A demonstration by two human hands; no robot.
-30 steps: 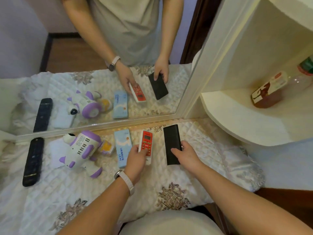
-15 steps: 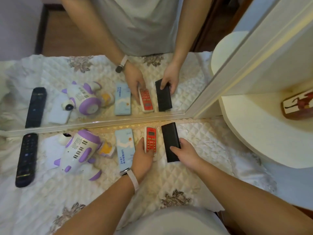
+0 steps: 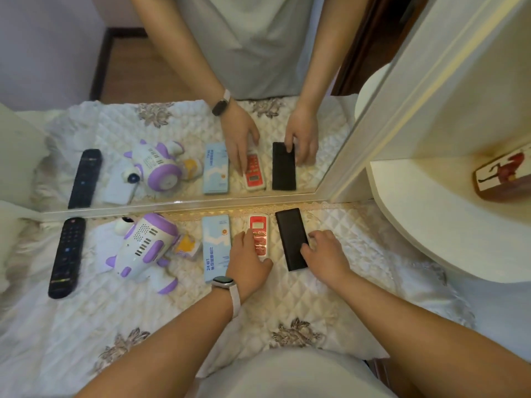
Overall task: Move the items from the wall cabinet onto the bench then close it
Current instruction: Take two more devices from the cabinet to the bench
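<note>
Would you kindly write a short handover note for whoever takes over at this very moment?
Left hand: fingers lie fairly straight on the red keypad device, which is down on the bench.
Right hand: curled fingers hold the near end of the black slab, also down beside it.
Done: black remote, purple toy and blue box lie on the bench too.
Left: release both, fetch the bottle lying on the shelf of the cabinet, then close it.
</note>
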